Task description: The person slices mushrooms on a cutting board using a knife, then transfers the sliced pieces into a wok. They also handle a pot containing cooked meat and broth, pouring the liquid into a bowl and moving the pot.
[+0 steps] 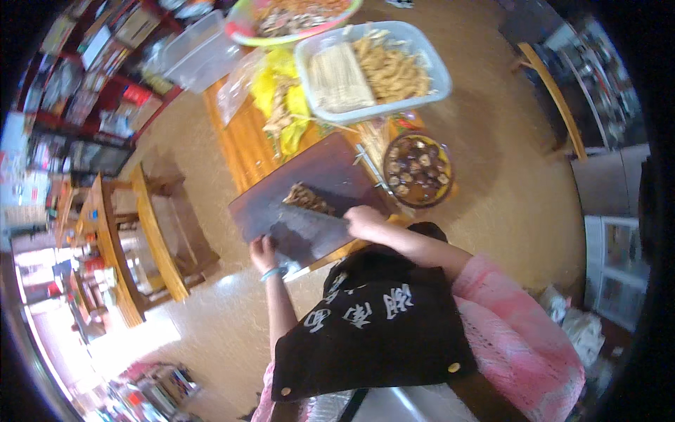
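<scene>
A dark cutting board [327,163] lies slanted on a wooden table. On it is a small pile of chopped brown food [307,198]. My right hand [365,222] is closed on the handle of a knife [316,217], whose blade lies along the near side of the pile. My left hand [262,252] is at the board's near left edge, fingers bent; whether they grip the edge cannot be told. To the right of the board stands a round bowl [447,184] of dark mushrooms in liquid.
Beyond the board stand a pale plastic tub [445,95] of light strips, a yellow plastic bag [298,105] with pale root-like pieces, and a colourful basin [242,38]. A clear plastic bin [198,58] is at the back left. Wooden benches [158,237] stand left.
</scene>
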Motion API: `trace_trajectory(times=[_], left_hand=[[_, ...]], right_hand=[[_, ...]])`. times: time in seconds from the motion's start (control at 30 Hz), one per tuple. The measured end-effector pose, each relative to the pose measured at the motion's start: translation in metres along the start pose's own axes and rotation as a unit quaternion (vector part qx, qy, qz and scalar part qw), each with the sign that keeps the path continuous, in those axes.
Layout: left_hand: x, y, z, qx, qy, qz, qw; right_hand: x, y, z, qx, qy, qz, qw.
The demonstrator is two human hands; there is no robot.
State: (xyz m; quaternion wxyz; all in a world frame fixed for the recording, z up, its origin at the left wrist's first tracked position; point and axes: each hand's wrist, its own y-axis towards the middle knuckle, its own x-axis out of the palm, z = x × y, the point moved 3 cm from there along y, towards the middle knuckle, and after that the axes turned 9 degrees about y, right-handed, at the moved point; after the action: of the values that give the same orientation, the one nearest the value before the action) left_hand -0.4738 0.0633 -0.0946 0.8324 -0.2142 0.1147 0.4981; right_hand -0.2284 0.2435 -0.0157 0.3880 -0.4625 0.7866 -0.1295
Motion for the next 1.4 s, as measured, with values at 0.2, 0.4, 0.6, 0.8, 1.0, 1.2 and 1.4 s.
trace_trajectory(times=[0.2, 0.4, 0.6, 0.8, 1.0, 1.2, 1.4], left_hand=[[0.033, -0.009, 0.022, 0.280, 0.293, 0.143, 0.903], [0.036, -0.014, 0.018, 0.136, 0.057, 0.015, 0.989], [0.079, -0.058, 0.014, 0.045, 0.082, -0.118, 0.989], [0.068, -0.079, 0.037, 0.290, 0.203, 0.054, 0.933], [0.072, -0.086, 0.027, 0.394, 0.163, -0.013, 0.905], [0.065, -0.095, 0.017, 0.419, 0.197, -0.061, 0.884], [0.061, -0.096, 0.020, 0.446, 0.185, -0.053, 0.874]], right_hand=[[-0.010, -0.004, 0.003, -0.005, -0.045, 0.028, 0.999], [-0.010, -0.009, -0.002, 0.001, -0.014, 0.013, 1.000], [-0.004, -0.016, -0.004, -0.006, -0.016, 0.014, 1.000], [0.007, -0.021, -0.007, -0.047, -0.102, 0.015, 0.994], [0.012, -0.024, -0.010, -0.094, -0.100, 0.030, 0.990], [0.007, -0.022, -0.016, -0.103, -0.133, 0.025, 0.985], [0.002, -0.028, -0.021, -0.098, -0.155, 0.043, 0.982]])
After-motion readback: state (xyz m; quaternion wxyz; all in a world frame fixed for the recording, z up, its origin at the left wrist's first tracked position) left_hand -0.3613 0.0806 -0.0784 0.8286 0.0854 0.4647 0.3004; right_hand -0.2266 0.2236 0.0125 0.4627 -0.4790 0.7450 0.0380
